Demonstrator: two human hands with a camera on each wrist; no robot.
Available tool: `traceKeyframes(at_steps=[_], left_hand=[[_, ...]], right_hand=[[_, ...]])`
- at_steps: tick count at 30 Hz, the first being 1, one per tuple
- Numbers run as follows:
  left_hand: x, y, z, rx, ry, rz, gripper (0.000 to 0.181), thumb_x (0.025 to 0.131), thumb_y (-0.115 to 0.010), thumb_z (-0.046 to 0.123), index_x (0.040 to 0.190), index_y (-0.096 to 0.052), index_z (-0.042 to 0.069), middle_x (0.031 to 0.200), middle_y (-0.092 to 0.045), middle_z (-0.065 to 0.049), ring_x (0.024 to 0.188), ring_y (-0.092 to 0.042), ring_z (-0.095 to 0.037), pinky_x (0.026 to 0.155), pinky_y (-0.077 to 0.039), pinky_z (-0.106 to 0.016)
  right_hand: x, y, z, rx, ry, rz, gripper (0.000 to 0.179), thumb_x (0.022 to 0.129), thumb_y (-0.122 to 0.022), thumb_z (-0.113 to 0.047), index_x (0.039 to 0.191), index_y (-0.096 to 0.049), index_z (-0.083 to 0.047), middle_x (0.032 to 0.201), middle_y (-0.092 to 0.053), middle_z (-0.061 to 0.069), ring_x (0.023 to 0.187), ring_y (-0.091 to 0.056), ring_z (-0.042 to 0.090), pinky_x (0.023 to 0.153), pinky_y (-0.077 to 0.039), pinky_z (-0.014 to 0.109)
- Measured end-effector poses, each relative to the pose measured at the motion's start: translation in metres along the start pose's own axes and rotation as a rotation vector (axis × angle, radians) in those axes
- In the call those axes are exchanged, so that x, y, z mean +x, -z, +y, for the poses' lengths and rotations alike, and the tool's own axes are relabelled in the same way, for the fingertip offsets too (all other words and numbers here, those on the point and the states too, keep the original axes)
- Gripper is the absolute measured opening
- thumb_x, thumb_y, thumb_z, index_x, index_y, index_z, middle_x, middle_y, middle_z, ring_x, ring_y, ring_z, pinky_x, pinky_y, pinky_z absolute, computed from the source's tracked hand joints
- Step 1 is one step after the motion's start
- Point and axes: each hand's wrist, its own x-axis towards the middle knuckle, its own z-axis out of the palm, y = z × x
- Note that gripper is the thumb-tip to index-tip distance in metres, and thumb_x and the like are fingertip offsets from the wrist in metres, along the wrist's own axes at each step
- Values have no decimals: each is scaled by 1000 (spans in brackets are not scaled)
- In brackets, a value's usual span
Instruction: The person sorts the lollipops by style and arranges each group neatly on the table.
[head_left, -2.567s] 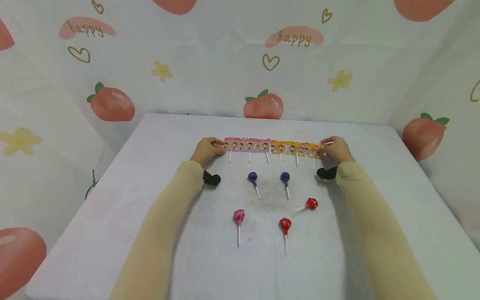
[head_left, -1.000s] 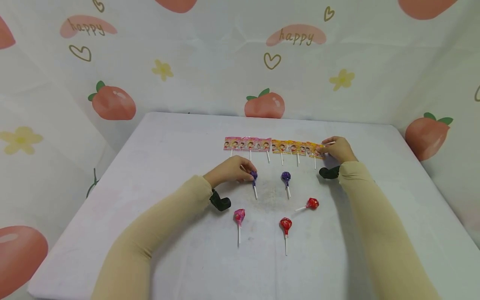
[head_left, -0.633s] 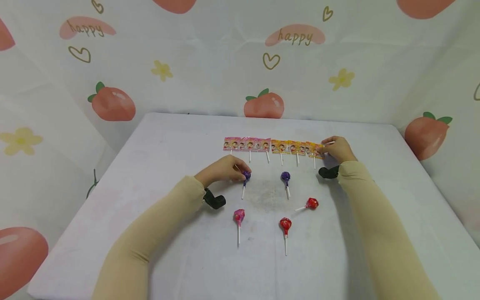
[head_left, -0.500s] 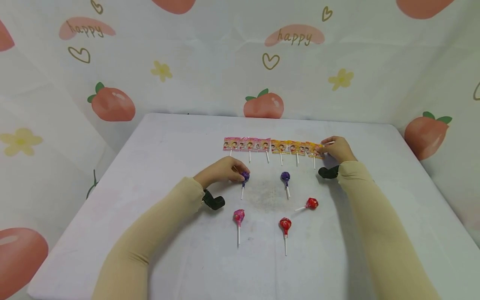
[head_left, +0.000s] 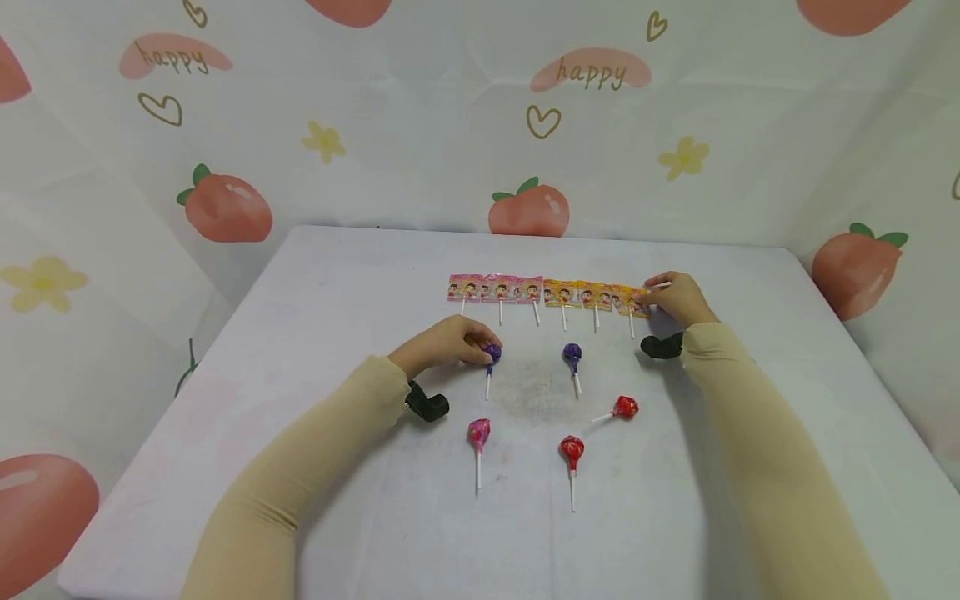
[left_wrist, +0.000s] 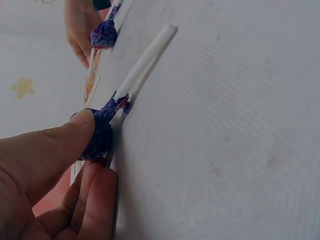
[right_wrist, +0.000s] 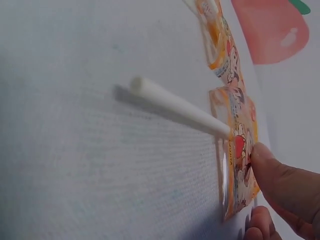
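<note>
My left hand (head_left: 448, 342) pinches the wrapped ball of a purple lollipop (left_wrist: 100, 131) between thumb and fingers. Its white stick points toward the near side, close over the white cloth. At the right end of the back row, my right hand (head_left: 678, 298) holds the edge of an orange-wrapped flat lollipop (right_wrist: 242, 150), thumb on top of the wrapper. A second purple lollipop (head_left: 572, 357) lies between the hands. The row continues leftward with more orange packets (head_left: 562, 293) and pink-wrapped lollipops (head_left: 500, 288), sticks toward me.
Nearer to me lie a pink lollipop (head_left: 478, 435), a red lollipop (head_left: 572, 452) with its stick toward me, and another red lollipop (head_left: 626, 407) with its stick pointing left. A white cloth covers the table (head_left: 300, 275); a fruit-print curtain (head_left: 420, 125) hangs behind.
My left hand has left the row's pink end, come nearer, taken hold of the purple lollipop and slid it slightly left, its stick swinging left. The right hand has stayed at the orange end.
</note>
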Motion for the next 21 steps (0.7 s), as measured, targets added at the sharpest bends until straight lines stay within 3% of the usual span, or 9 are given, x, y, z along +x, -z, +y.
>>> traceKeyframes(at_steps=[7, 9, 12, 14, 21], left_hand=[[0, 0, -1, 6, 8, 8, 28, 88, -72, 17, 115, -70, 11, 92, -67, -4, 79, -56, -12, 71, -47, -22], [1, 0, -2, 6, 9, 10, 29, 87, -72, 18, 115, -70, 11, 93, -67, -4, 80, -56, -12, 71, -47, -22], [1, 0, -2, 7, 11, 13, 29, 87, -73, 18, 116, -70, 10, 94, -67, -4, 81, -56, -12, 71, -47, -22], [1, 0, -2, 4, 12, 15, 29, 87, -73, 19, 116, -70, 11, 94, -67, -4, 81, -55, -12, 71, -47, -22], [1, -1, -3, 7, 9, 13, 29, 88, -72, 18, 116, -70, 11, 95, -67, -4, 80, -55, -12, 71, -46, -21]], right_hand=[[-8, 6, -3, 53, 61, -32, 67, 92, -64, -39, 139, -41, 3, 134, -47, 26, 107, -49, 27, 84, -41, 32], [-13, 6, -8, 98, 96, -27, 69, 92, -63, -40, 140, -39, 3, 136, -45, 27, 111, -50, 30, 91, -43, 37], [-24, 6, -20, 114, 179, -10, 67, 93, -63, -39, 139, -40, 3, 137, -44, 27, 120, -48, 35, 102, -40, 47], [-34, 5, -30, 118, 236, -28, 65, 95, -60, -37, 141, -39, 3, 141, -41, 29, 130, -41, 41, 108, -31, 56], [-64, -12, -53, 136, 367, -118, 53, 96, -61, -28, 139, -45, -1, 142, -46, 23, 130, -46, 38, 106, -36, 53]])
